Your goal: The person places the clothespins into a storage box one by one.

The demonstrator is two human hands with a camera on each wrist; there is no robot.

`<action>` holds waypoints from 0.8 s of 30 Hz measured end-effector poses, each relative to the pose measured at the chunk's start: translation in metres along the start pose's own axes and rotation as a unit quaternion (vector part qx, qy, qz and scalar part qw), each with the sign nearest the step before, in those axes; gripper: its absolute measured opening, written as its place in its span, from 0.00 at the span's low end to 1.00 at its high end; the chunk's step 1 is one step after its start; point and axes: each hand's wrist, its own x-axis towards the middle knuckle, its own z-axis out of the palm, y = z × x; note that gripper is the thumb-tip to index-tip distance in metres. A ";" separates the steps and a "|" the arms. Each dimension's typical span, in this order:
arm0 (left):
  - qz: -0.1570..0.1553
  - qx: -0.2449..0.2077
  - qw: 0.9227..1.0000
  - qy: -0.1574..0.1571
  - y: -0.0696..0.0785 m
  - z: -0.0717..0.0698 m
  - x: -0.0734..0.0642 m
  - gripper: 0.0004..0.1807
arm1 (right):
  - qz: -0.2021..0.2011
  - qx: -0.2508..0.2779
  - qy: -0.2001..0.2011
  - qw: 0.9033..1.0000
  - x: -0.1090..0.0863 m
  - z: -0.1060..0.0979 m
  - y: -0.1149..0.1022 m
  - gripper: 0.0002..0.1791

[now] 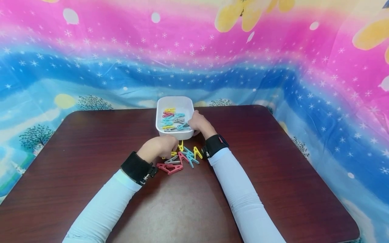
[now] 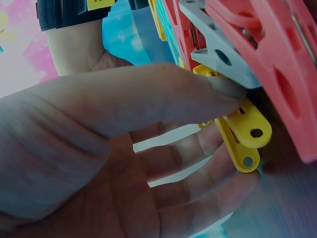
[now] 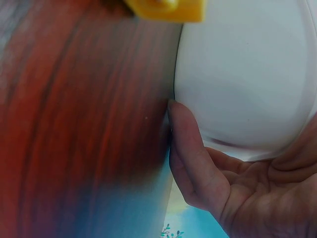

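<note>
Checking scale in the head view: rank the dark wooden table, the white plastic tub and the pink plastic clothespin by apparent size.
1. Dark wooden table
2. White plastic tub
3. Pink plastic clothespin

Both arms wear long white sleeves (image 1: pixel 243 199), each ending in a black wrist strap (image 1: pixel 137 167) with camera hardware.
</note>
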 end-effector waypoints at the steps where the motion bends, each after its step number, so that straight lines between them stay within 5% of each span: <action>1: 0.000 -0.001 1.000 -0.002 0.000 0.000 0.000 0.09 | -0.001 0.001 0.000 1.000 0.000 0.000 0.000 0.36; 24: 0.007 -0.007 1.000 0.018 0.003 -0.006 -0.008 0.12 | 0.001 -0.001 -0.003 1.000 0.002 0.000 0.001 0.32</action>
